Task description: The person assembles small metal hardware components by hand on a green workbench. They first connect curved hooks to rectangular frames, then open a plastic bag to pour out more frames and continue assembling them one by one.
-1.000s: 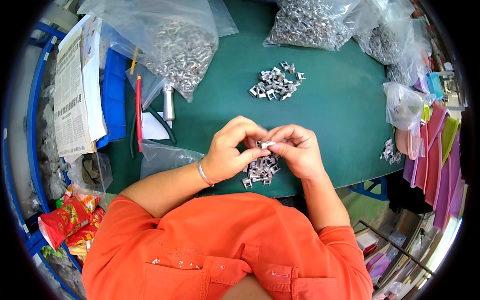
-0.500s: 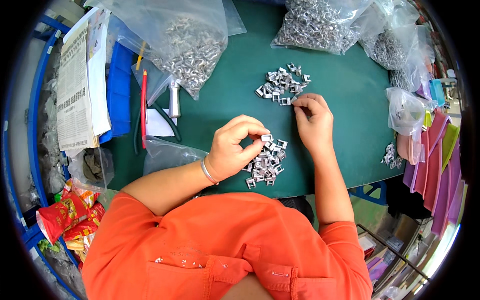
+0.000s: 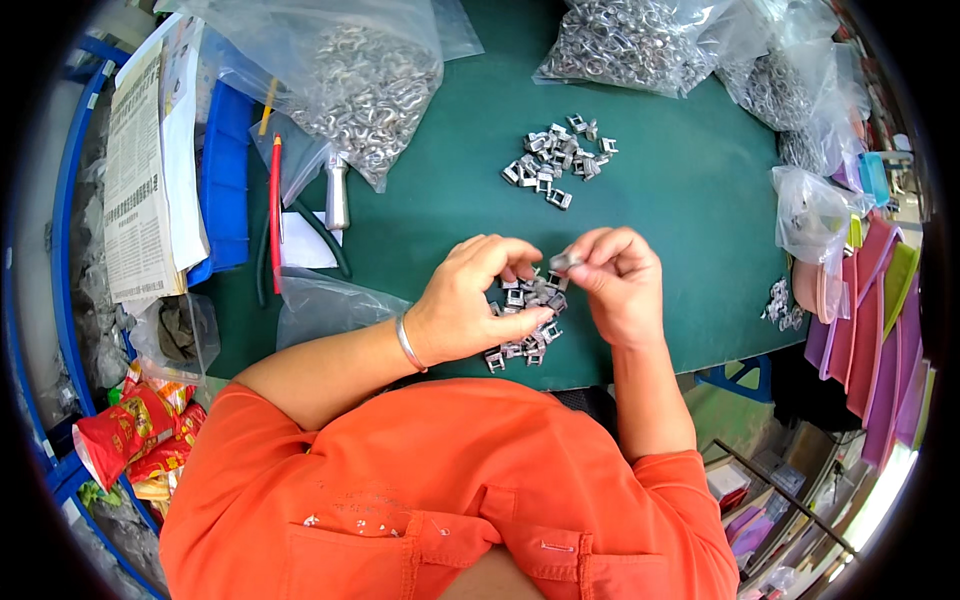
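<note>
My right hand (image 3: 622, 282) pinches a small silvery metal buckle piece (image 3: 564, 262) between thumb and fingertips, just above the near pile. On the left side of that pile, my left hand (image 3: 470, 300) is open, its thumb and fingers apart over the parts; its fingertips partly hide what lies under them. The near pile of small frame-shaped metal parts (image 3: 535, 345) sits close to the table's front edge. Farther out lies a second pile of similar metal parts (image 3: 560, 155), beyond both hands.
Clear bags of metal parts (image 3: 375, 90) and rings (image 3: 630, 45) stand along the far side of the green table (image 3: 690, 230). At left are red-and-green-handled pliers (image 3: 276, 200), a metal-handled tool (image 3: 338, 195), a blue bin (image 3: 228, 180) and a flat plastic bag (image 3: 335, 310).
My right hand has come back from the far pile to the near one with a metal piece. My left hand has opened, letting go of the piece it pinched.
</note>
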{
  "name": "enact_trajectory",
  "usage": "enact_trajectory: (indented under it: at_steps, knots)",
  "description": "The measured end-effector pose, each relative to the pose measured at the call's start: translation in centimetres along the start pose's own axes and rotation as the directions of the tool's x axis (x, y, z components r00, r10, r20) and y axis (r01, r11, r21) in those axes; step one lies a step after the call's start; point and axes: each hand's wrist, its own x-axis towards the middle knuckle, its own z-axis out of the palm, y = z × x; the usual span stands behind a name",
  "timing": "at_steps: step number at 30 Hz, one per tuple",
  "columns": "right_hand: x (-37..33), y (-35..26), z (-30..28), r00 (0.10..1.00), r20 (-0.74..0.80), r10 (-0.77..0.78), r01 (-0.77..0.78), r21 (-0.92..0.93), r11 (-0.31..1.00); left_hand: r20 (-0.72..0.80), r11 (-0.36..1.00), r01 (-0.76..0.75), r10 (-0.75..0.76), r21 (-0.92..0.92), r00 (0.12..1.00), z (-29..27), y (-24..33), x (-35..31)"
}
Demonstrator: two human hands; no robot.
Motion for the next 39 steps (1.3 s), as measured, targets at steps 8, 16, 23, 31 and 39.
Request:
enact_trajectory:
  at_steps: [8, 16, 23, 31, 39]
  knots:
    - [3.3, -0.7, 1.1, 0.935, 0.166, -0.314, 0.287, -0.874, 0.392, -0.006, 0.748, 0.281, -0.356, -0.601, 0.935, 0.0, -2.1, -0.1]
    - [3.8, 0.3, 0.1, 0.981, 0.067, -0.184, 0.154, -0.847, 0.509, 0.097, 0.545, 0.438, -0.543, -0.715, 0.834, -0.5, -1.4, 0.6]
    - [1.3, -0.1, -0.5, 0.982, 0.109, 0.152, -0.158, 0.041, 0.987, 0.018, 0.994, -0.066, 0.064, 0.092, 0.998, -0.3, -1.0, -0.2]
    - [1.3, -1.2, 1.4, 0.954, 0.291, -0.078, 0.201, -0.422, 0.884, 0.119, 0.773, 0.348, -0.338, -0.53, 0.934, -0.7, -1.4, -0.4]
    - [6.8, 0.6, 0.7, 0.898, 0.275, -0.344, 0.341, -0.928, 0.148, -0.021, 0.976, 0.102, -0.108, -0.191, 0.994, -0.4, -1.4, -0.1]
